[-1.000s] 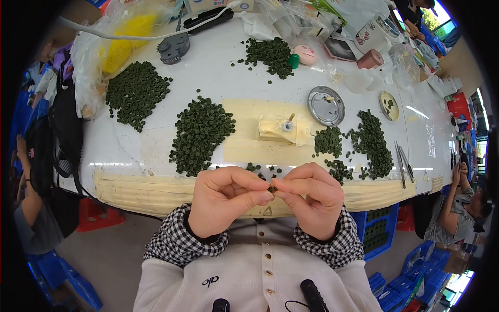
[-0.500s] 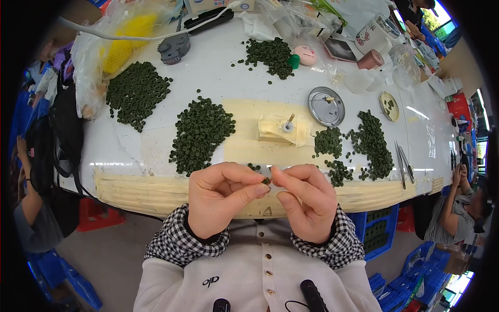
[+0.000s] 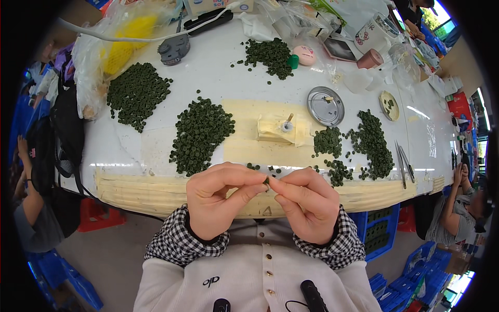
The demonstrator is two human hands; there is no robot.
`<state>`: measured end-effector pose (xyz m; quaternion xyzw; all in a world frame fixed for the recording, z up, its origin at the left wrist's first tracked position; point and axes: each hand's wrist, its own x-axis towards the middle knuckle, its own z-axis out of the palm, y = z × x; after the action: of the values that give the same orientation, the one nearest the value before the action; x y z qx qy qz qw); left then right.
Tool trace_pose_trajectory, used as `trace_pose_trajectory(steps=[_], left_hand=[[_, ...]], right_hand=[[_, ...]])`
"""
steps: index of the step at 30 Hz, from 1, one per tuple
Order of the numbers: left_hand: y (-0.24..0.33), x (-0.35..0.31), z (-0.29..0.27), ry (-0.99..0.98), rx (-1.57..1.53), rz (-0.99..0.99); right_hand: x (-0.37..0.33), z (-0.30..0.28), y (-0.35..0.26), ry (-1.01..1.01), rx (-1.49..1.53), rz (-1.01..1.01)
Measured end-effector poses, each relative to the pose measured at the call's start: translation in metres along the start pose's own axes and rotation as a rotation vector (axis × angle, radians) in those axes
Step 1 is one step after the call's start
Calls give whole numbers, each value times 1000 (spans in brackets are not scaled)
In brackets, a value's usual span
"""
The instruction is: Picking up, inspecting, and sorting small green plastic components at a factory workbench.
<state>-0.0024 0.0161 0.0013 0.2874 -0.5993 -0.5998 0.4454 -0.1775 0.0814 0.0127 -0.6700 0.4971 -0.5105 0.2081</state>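
Observation:
A small dark green round piece (image 3: 267, 182) is pinched upright between the thumb and index finger of my left hand (image 3: 221, 195). Against its right side presses the index fingertip of my right hand (image 3: 307, 203), whose thumb sits lower and whose other fingers curl inward. What those curled fingers may hold is hidden. Both hands are above the table's near edge. Just beyond them, a few like pieces (image 3: 278, 170) lie loose. Farther back stands a tape-covered block (image 3: 275, 136) with a short upright pin (image 3: 289, 122).
Heaps of green pieces lie left (image 3: 202, 135), far left (image 3: 138, 96), back (image 3: 267, 54) and right (image 3: 371, 145). A round metal lid (image 3: 326, 106), a small dish (image 3: 389, 106) and tweezers (image 3: 401, 165) are to the right. Bags and a cup (image 3: 375, 35) crowd the back.
My right index fingertip has come in against the piece in my left hand, closing the small gap between the hands. The piece now stands more upright.

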Motion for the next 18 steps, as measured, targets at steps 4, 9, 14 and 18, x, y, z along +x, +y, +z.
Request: trace_pose_trajectory(steps=[4,9,14,18], left_hand=[[-2,-3,1,23,-150,-80],[-3,2,-4,-43,-28,9],[-6,2,-7,20,19,24],[-4,5,-4,36,56,33]], right_hand=[[1,-1,-2,-11,-3,-5],[3,-5,-1,-24,-33,-26],[39,-32,5,118,-353,34],[70,-39,22,53,-568,-36]])
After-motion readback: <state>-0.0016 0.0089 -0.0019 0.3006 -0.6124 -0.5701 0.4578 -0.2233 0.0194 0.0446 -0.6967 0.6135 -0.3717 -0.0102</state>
